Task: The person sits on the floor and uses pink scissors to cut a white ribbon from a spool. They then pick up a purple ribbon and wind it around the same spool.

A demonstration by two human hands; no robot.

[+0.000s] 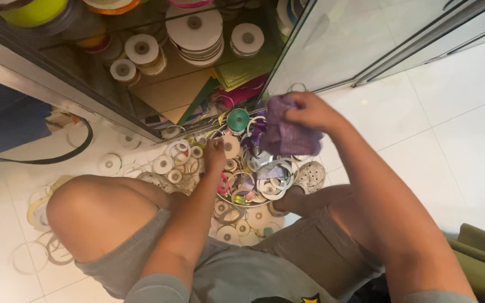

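Seen from above, crouched on a glossy white tiled floor (456, 140), bare knees (85, 216) spread, grey shorts. Between the knees, a heap of ribbon spools (248, 185): flat cardboard rings and discs, mostly white and emptied, too many and too tangled to count. One green spool (238, 119) at the far edge of the heap, beside the cabinet. Right hand (310, 112) raised over the heap, fingers closed in a pinch on a bunch of purple ribbon (287, 134): sheer, crinkled, gauzy, hanging in a soft wad from the grip down toward the spools. Left hand (215, 154) lower, down at the heap, fingertips drawn together on a small white spool (231, 147); exact grip hard to tell. Behind, a glass-fronted cabinet (310, 50) with its door swung open, shelf stacked with wide white ribbon reels (195, 33), about five in sight, plus folded coloured paper sheets (242, 73). More loose rings scattered on tiles at left.
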